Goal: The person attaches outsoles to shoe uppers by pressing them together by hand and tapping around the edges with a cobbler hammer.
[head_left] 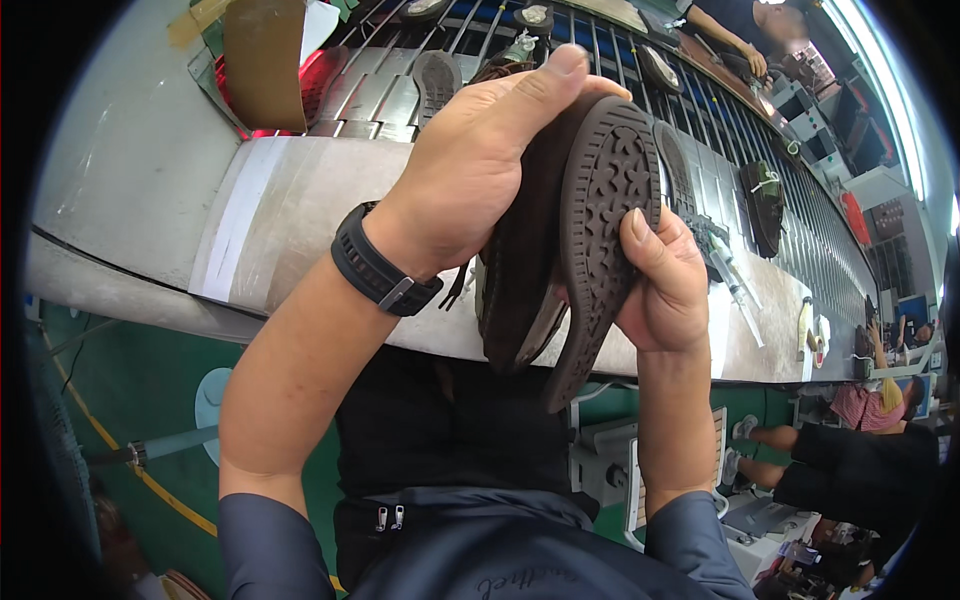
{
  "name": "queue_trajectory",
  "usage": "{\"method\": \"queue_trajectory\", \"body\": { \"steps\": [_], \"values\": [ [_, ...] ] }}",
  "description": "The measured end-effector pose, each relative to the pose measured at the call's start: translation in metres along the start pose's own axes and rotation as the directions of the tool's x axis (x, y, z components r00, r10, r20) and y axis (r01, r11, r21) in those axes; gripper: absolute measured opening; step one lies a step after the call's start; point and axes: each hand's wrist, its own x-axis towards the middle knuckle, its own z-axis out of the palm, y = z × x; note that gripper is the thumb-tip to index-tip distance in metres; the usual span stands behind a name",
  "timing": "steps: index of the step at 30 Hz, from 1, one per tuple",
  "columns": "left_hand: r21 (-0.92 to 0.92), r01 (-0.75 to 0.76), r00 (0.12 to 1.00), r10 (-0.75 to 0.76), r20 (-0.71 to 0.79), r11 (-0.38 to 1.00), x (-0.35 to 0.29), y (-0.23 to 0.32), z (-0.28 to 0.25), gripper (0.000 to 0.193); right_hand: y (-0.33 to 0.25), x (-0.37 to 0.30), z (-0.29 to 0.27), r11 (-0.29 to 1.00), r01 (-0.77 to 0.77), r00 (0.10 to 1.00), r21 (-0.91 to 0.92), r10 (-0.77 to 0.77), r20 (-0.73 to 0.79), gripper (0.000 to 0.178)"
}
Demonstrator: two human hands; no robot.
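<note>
Before us runs the conveyor (300,200). Above it we hold a brown shoe (520,270) upright, its long axis vertical, sole (605,220) peeling rightward. Our left hand (480,160) clamps the upper; our right hand (665,280) pinches the sole's edge.

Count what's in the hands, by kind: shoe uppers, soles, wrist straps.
Dark brown shoe upper: 1, in the left hand
Dark brown rubber sole: 1, pressed by the right hand
Black wrist strap: 1, on the left wrist
Total: 3
</note>
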Motion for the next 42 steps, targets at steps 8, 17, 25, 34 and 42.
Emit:
{"method": "queue_trajectory", "body": {
  "steps": [8, 17, 25, 34, 42],
  "values": [
    [0.103, -0.091, 0.995, 0.086, 0.051, 0.99, 0.0, -0.005, -0.008, 0.051, 0.0, 0.002, 0.008, 0.996, 0.041, 0.999, -0.075, -0.039, 0.026, 0.037],
    [0.157, -0.156, 0.986, 0.145, 0.076, 0.975, -0.007, -0.004, -0.017, 0.052, 0.002, 0.002, 0.014, 0.984, 0.103, 0.994, -0.144, -0.109, -0.032, 0.038],
    [0.27, -0.129, 0.976, 0.074, 0.203, 0.954, -0.032, 0.024, -0.024, 0.079, -0.003, -0.008, 0.037, 0.937, 0.066, 0.994, -0.343, -0.093, -0.062, 0.044],
    [0.455, -0.223, 0.967, 0.255, -0.007, 0.862, -0.147, 0.056, 0.013, 0.069, 0.005, -0.07, 0.093, 0.625, 0.276, 0.961, -0.73, -0.182, 0.208, 0.031],
    [0.692, -0.354, 0.907, 0.41, 0.091, 0.629, -0.175, 0.06, 0.011, 0.062, 0.016, -0.069, 0.114, 0.542, 0.386, 0.919, -0.747, -0.158, 0.361, 0.017]
  ]
}}
